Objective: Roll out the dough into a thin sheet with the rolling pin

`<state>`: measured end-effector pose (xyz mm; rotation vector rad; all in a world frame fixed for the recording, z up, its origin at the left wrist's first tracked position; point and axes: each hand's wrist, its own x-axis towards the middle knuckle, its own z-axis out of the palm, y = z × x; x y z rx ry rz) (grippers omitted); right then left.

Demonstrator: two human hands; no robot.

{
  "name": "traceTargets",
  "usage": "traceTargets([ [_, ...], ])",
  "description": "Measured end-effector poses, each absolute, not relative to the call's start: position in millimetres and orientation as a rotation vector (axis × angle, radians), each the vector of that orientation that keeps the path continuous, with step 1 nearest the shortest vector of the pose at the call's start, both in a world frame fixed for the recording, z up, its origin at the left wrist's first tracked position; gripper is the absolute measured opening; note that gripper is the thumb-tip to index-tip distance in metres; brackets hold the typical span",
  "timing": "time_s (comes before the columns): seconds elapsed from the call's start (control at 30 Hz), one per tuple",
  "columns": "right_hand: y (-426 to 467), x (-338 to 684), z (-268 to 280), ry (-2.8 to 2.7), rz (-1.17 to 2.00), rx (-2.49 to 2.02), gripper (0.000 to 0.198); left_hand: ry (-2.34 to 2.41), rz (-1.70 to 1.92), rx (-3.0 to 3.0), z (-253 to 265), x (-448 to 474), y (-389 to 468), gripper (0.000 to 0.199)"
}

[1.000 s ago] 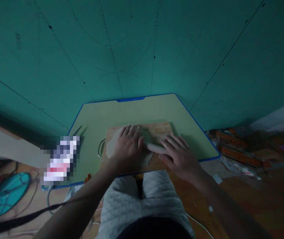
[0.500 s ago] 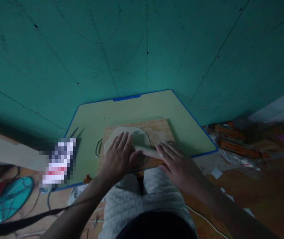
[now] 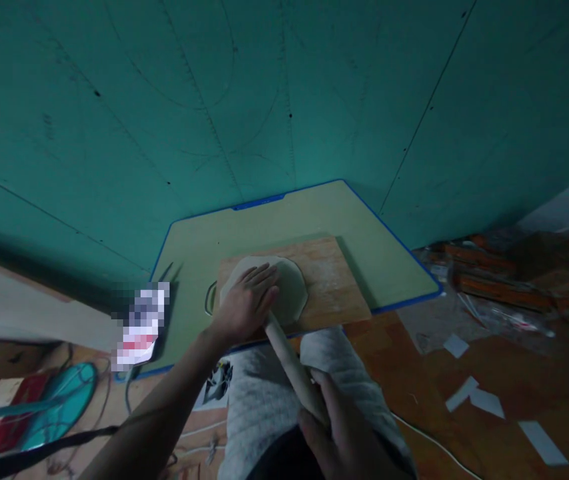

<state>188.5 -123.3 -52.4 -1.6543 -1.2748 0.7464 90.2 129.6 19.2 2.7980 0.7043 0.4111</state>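
Observation:
A flat, roughly round sheet of pale dough (image 3: 292, 287) lies on a wooden board (image 3: 332, 277). My left hand (image 3: 249, 300) rests flat over the dough's left part, fingers stretched out and pointing to the right. The far end of a wooden rolling pin (image 3: 287, 360) reaches the heel of that hand; whether they touch is hidden. My right hand (image 3: 337, 427) is wrapped round the pin's near end, low over my lap. The pin slants from the board's front edge down toward me. A metal handle (image 3: 209, 298) shows at the board's left side.
Under the board is a pale green table with a blue rim (image 3: 407, 250), set against a green wall (image 3: 254, 87). A pixelated item (image 3: 142, 327) lies at the table's left. Paper pieces (image 3: 487, 402) and wrapped bundles (image 3: 504, 293) are on the floor at right; cables run below.
The rolling pin has swung from lying across the dough to slanting toward my lap, its near end in my right hand. My left hand stays on the dough, turned more to the right.

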Motion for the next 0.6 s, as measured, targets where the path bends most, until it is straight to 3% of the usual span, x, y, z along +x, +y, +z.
traceTargets([
  [0.13, -124, 165, -53, -0.922, 1.426, -1.42, 0.039, 0.869, 0.461, 2.638, 23, 106, 125, 0.051],
  [0.3, -92, 159, -41, -0.484, 1.938, -0.97, 0.027, 0.887, 0.368, 2.768, 22, 122, 114, 0.053],
  [0.6, -84, 159, -61, -0.168, 1.95, -0.696, 0.046, 0.933, 0.378, 2.754, 29, 190, 91, 0.052],
])
